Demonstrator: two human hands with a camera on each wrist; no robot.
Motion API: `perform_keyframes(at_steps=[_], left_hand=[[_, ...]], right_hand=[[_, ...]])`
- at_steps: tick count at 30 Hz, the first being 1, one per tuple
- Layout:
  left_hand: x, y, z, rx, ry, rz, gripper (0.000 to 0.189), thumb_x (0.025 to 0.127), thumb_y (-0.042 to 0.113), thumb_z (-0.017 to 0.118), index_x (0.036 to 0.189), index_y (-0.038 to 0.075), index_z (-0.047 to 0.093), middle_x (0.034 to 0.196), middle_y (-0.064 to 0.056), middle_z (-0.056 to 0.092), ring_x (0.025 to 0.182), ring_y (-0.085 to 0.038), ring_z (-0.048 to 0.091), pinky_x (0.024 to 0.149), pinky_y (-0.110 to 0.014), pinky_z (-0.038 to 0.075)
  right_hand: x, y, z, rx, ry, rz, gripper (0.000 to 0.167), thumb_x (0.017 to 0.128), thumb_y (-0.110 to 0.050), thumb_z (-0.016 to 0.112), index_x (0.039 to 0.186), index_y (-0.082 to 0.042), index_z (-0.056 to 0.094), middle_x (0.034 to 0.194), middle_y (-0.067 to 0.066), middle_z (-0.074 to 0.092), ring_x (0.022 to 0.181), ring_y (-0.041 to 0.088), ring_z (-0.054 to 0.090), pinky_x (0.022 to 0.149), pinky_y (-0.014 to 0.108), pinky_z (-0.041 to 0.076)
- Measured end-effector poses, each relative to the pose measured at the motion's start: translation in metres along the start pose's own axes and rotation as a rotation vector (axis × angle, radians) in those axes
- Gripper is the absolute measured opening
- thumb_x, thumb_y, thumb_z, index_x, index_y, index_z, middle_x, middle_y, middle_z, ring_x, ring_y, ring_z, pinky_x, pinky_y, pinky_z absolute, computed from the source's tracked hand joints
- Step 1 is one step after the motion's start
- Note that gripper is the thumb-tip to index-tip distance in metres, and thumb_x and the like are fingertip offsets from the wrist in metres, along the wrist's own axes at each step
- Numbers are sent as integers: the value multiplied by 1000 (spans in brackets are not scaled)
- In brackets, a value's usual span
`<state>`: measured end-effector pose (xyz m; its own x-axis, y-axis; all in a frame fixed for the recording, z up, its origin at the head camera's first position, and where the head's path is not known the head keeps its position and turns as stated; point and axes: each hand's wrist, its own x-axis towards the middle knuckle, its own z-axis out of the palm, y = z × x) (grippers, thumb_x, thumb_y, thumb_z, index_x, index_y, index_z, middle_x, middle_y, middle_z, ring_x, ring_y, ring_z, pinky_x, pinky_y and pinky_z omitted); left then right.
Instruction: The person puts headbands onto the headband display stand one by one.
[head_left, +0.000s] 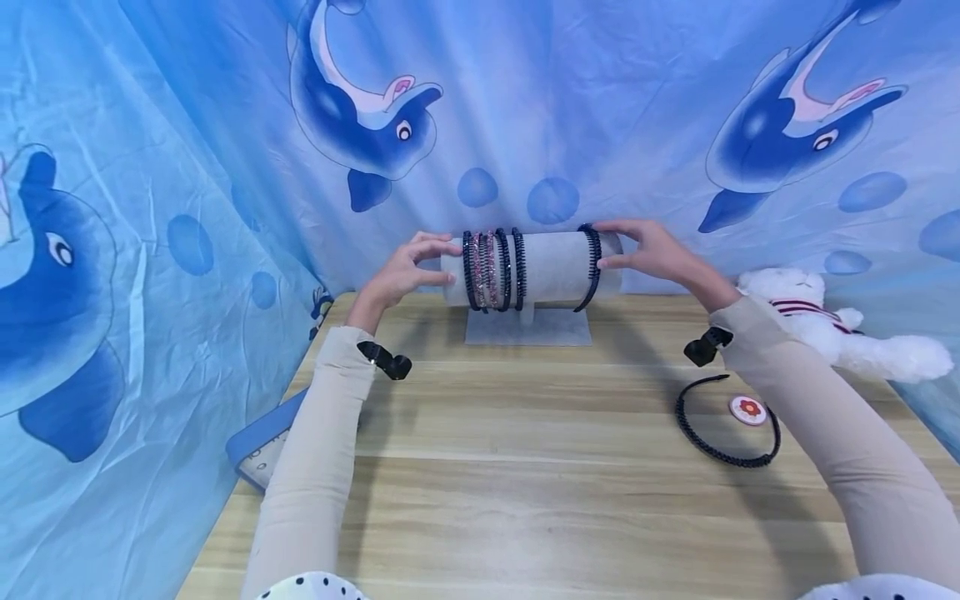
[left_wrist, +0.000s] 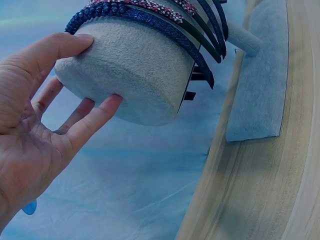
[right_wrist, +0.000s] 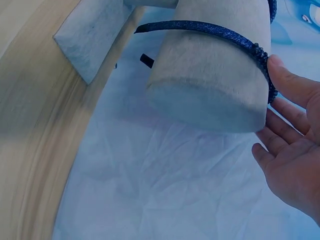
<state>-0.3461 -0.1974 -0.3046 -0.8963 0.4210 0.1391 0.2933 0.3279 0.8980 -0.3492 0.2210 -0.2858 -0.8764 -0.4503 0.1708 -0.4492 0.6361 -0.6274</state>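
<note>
A grey velvet headband stand (head_left: 551, 271), a horizontal roll on a flat base, stands at the far side of the table. My left hand (head_left: 408, 271) grips the left end of the roll. In the left wrist view its fingertips (left_wrist: 112, 102) press on the end, close to a dark beaded headband (left_wrist: 145, 17). Several black and pink sparkly headbands (head_left: 491, 271) sit side by side around the roll's left half. Near the right end, my right hand (head_left: 656, 250) pinches a dark blue beaded headband (head_left: 594, 267) that arches over the roll. Its thumb (right_wrist: 290, 82) touches the beads.
Another black headband (head_left: 723, 457) lies on the table at right, beside a round flower badge (head_left: 748, 409). Behind my right forearm lies a white plush toy (head_left: 892, 350). A blue-edged object (head_left: 258, 446) is partly covered by my left forearm. A dolphin-print curtain (head_left: 525, 108) hangs behind the table.
</note>
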Motion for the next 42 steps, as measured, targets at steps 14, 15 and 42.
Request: perform_keyframes(at_steps=[14,15,42], left_hand=[[-2,2,1,17,1,-9,48,88,4,77,133,0,62,158,-8,37,145,-32,35,123,-54,32],[-1,-3,0,20,7,-2,47,87,5,77,133,1,63,158,-7,37,145,-32,35,123,-54,32],[12,-30,-3,1,28,74,46,86,5,79,130,4,65,157,-7,39,140,-32,39,122,-60,28]], right_hand=[[14,-20,23,-69,10,-81,67,83,-12,84,143,-3,54,151,20,50,144,40,40,122,56,31],[16,-21,25,-69,11,-88,67,83,-10,85,142,-2,55,151,20,50,144,40,40,123,56,30],[30,-40,62,-37,116,-193,71,72,-6,91,136,-2,60,145,19,58,141,39,46,125,51,30]])
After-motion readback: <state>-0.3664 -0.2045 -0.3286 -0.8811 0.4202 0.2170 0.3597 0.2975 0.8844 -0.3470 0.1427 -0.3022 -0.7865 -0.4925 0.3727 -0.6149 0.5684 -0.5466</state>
